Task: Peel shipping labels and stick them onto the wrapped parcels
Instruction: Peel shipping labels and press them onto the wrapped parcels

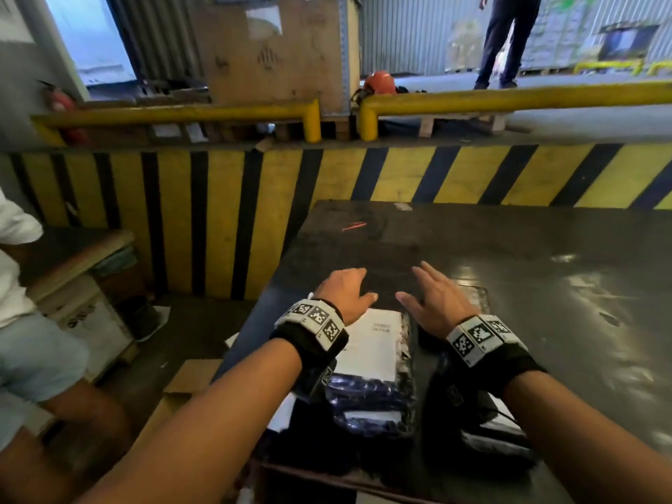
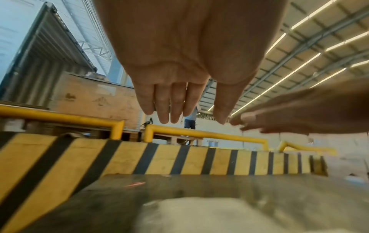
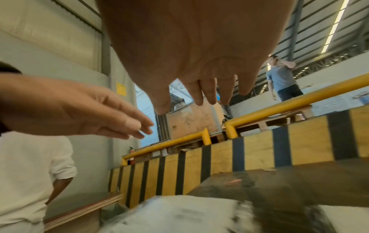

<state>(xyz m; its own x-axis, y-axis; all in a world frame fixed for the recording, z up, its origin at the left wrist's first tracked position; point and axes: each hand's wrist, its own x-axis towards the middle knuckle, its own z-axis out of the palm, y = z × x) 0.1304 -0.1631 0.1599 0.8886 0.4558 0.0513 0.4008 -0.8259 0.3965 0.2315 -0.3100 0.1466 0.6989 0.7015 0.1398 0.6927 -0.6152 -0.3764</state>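
From the head camera, your left hand (image 1: 345, 292) and right hand (image 1: 436, 303) hover, fingers loose and empty, over the far end of the wrapped parcel (image 1: 374, 387) on the dark table (image 1: 545, 267). The parcel lies below and back toward your wrists, its long axis running away from you, and the white label (image 1: 371, 347) sits on its far half. Your left hand is nearer the label.

From the left wrist, the fingers (image 2: 175, 100) are straight, holding nothing, with the pale parcel blurred underneath.

From the right wrist, your fingers (image 3: 209, 91) are spread and empty, the parcel (image 3: 179, 217) directly below.
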